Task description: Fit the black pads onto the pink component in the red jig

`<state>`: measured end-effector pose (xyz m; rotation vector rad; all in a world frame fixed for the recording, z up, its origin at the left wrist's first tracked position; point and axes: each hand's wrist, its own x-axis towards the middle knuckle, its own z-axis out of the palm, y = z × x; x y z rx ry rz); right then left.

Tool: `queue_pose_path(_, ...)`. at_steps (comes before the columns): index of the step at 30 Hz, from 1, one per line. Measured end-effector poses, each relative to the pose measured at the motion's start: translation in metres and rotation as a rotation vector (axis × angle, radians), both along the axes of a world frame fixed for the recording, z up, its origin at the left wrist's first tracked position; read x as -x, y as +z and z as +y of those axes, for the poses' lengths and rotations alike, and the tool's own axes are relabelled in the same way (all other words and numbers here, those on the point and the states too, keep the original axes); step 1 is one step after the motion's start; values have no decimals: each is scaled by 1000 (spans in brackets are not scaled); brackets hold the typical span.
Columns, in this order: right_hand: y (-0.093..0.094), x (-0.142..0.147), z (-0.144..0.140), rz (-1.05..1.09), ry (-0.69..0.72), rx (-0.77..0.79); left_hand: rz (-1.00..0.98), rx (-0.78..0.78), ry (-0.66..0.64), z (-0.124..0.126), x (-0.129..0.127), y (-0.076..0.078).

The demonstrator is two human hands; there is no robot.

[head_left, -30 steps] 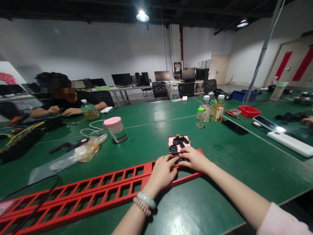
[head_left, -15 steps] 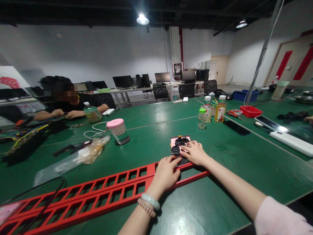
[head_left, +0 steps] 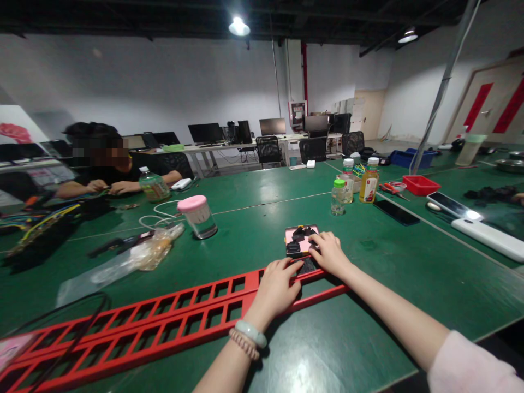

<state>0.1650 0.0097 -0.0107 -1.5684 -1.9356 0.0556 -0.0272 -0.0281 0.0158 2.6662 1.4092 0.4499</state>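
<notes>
A long red slotted frame (head_left: pixel 192 303) lies across the green table in front of me. My left hand (head_left: pixel 278 286) rests over its right part, fingers spread and lying on it. Under and beside those fingertips is a dark flat piece (head_left: pixel 308 266). Just beyond the frame sits a small tray with a pink bottom (head_left: pixel 311 231), holding several small black parts (head_left: pixel 293 247). At the tray's right edge is my right hand (head_left: pixel 331 254), its fingers bent together; what lies between thumb and index finger is too small to make out.
A pink-lidded jar (head_left: pixel 199 217) and a clear plastic bag (head_left: pixel 126 267) are at left. Bottles (head_left: pixel 368 183), a dark phone (head_left: pixel 396 213), a red tray (head_left: pixel 421 185) and a white bar (head_left: pixel 489 240) lie at right. Across the table a person (head_left: pixel 118 174) handles wires.
My right hand has drawn back slightly to the right, uncovering more of the tray and its black parts. My left hand stays on the frame.
</notes>
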Motion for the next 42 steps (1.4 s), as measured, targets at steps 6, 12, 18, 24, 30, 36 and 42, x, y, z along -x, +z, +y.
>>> queue_pose_path(6,-1,-4,0,187,116,-60,-12,-7,-8,0,1,-1)
queue_pose_path(12,4,-5,-5,269,159,-114,-9,11,6,1,1,0)
queue_pose_path(18,5,-7,-10,319,151,-167,-3,1,0,1,1,0)
queue_pose_path(24,3,-8,-11,360,159,-183,0,-9,1,0,0,0)
queue_pose_path(30,0,-9,-10,383,174,-207,2,-18,1,2,0,-1)
queue_pose_path(36,3,-9,-13,407,189,-164,2,-20,-2,1,1,-2)
queue_pose_path(42,6,-12,-19,393,186,-148,11,-28,-16,4,1,-4)
